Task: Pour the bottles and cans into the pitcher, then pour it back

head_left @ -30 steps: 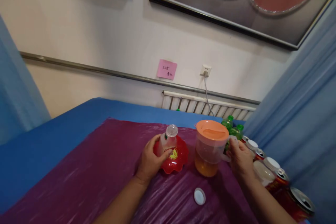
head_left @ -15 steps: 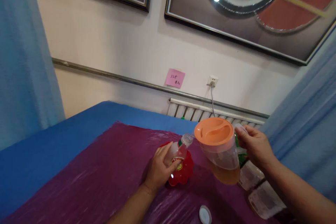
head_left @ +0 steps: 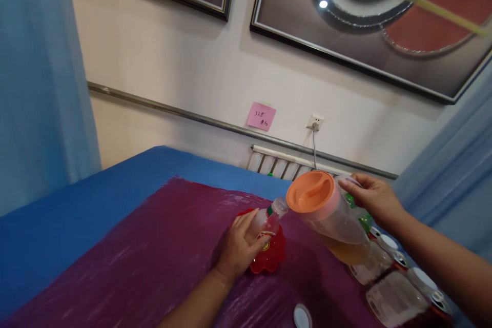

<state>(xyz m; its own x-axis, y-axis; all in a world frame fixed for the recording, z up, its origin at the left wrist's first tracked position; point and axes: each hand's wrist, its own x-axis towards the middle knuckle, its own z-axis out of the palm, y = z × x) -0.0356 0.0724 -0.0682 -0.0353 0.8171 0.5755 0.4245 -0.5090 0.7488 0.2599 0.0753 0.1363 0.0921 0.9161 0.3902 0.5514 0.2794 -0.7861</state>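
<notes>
My left hand (head_left: 243, 241) is wrapped round a clear glass bottle (head_left: 272, 214) with a green band near its uncapped mouth. The bottle tilts to the right, above or in a red flower-shaped dish (head_left: 271, 259); whether it touches the dish I cannot tell. By its handle, my right hand (head_left: 374, 200) grips a clear pitcher (head_left: 338, 230) with an orange lid (head_left: 312, 192). Yellowish-brown liquid lies low in the pitcher, which leans left so that its lidded top is beside the bottle's mouth. No stream of liquid is plain to see.
A white lid (head_left: 302, 316) lies near the front of the purple sheet (head_left: 154, 256), which covers part of a blue tabletop (head_left: 126, 184). Lidded clear jars (head_left: 395, 297), drink cans (head_left: 440, 300) and green bottles (head_left: 365, 220) stand at the right. Behind is a radiator (head_left: 282, 164).
The pitcher has tipped further to the left, its base swinging out to the right and its liquid shifting. The left hand and bottle stay nearly in place; the camera view has shifted slightly.
</notes>
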